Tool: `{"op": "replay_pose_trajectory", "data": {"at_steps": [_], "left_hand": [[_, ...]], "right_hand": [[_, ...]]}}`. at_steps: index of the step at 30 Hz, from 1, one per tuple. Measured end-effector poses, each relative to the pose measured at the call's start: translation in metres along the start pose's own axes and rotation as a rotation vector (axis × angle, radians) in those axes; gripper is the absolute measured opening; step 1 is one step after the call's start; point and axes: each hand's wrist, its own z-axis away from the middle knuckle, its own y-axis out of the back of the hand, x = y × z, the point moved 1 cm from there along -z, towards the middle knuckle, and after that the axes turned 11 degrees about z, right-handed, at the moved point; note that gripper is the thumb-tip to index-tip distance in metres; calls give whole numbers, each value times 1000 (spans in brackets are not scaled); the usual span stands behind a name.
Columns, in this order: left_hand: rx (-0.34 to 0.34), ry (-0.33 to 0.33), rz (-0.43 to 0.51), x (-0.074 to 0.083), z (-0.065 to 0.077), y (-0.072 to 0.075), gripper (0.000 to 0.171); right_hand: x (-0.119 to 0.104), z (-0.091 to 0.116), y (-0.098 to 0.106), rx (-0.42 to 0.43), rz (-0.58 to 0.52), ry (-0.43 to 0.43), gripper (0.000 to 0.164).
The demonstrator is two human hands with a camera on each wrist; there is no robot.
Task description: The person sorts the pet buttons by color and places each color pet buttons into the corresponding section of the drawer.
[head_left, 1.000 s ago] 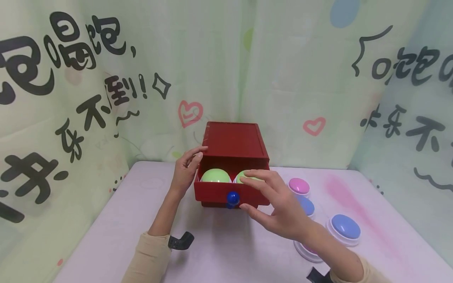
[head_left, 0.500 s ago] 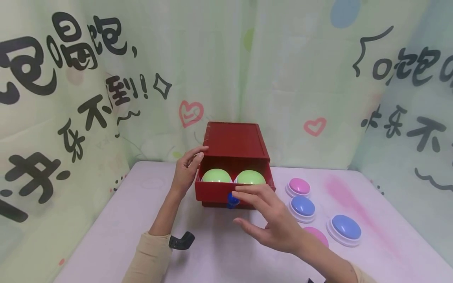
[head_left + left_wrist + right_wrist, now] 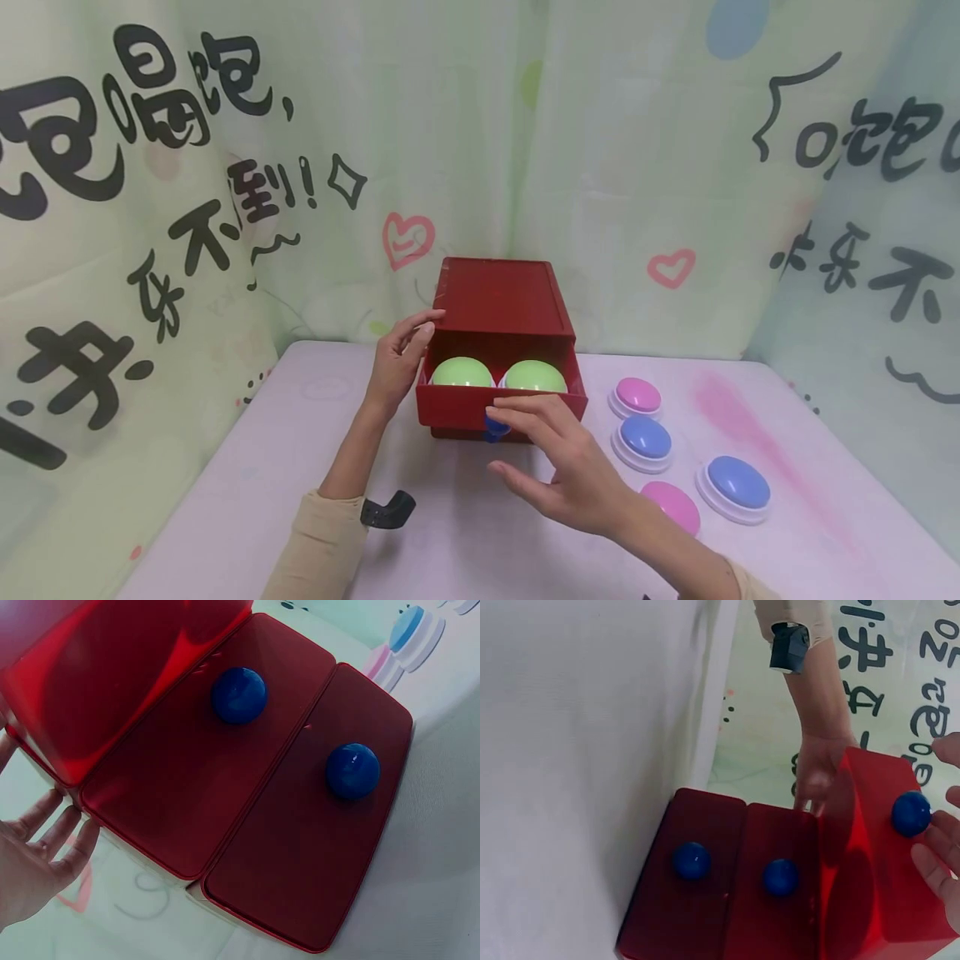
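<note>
1. Here's the red cabinet (image 3: 498, 296) on the counter (image 3: 450, 533), its top drawer (image 3: 450, 407) standing out towards the person, while the upper lower drawer (image 3: 176, 780) and bottom drawer (image 3: 300, 825) sit closed beneath.

2. And look inside that top drawer: one green dome (image 3: 461, 372) on the left, a second green dome (image 3: 534, 377) on the right, side by side behind the front panel.

3. The left hand (image 3: 397, 362) rests its nearly straight fingers along the cabinet's left side, gripping nothing.

4. Now the right hand (image 3: 573, 468), thumb and fingers spread well apart, right at the blue knob (image 3: 911, 814)! Contact? From here I can't tell.

5. Off to the right wait a far pink dome (image 3: 637, 393), a near pink dome (image 3: 671, 503) and two blue domes (image 3: 738, 481), none of them in hand.

6. My call: we're at the drawer-handling step. Shutting it would call for an even push on the front, the left hand bracing the cabinet.
</note>
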Motion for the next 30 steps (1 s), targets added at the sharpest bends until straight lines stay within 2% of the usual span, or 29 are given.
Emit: {"op": "replay_pose_trajectory", "data": {"at_steps": [6, 11, 16, 22, 30], "left_hand": [[-4, -12, -2, 3, -1, 0, 34], [-3, -19, -8, 2, -2, 1, 33], [1, -18, -10, 1, -1, 1, 33], [1, -24, 2, 0, 0, 0, 33], [0, -10, -6, -2, 1, 0, 33]], "right_hand": [[5, 0, -5, -13, 35, -51, 47], [9, -1, -8, -19, 50, -45, 46], [13, -3, -12, -26, 62, -58, 31], [21, -6, -18, -7, 107, -63, 48], [31, -8, -24, 20, 126, -69, 45]]}}
